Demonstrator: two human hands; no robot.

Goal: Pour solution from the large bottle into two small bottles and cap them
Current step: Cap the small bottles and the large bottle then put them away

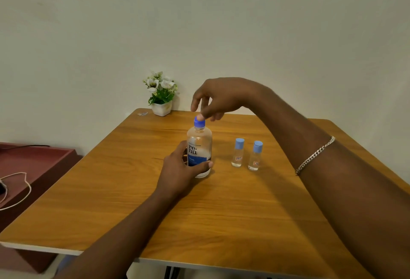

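The left hand (179, 168) wraps around the lower part of a large bottle (199, 143), fingers behind it and the thumb curled across the front over the blue band of its label. The bottle stands upright on a wooden table (221, 212), a little beyond the table's centre, towards 12 o'clock.

The right hand (218, 98) hangs over the top of the bottle, reaching in from 3 o'clock. Its thumb tip rests on the bottle's blue cap (198, 123), which is on. The forefinger is lifted clear of the cap and the other fingers are loosely bent, holding nothing. A silver chain bracelet (315, 155) circles the right forearm.

At 3 o'clock from the large bottle, near but apart from it, stand two small clear bottles, the nearer small bottle (237, 153) and the farther small bottle (255, 156), just beside each other. Both are upright with pale blue caps on.

At 11 o'clock on the table, by the far edge against a plain wall, sits a white pot of white flowers (161, 99). Off the table at 9 o'clock is a dark red surface (44, 161) with a white cord (18, 190) looped on it.
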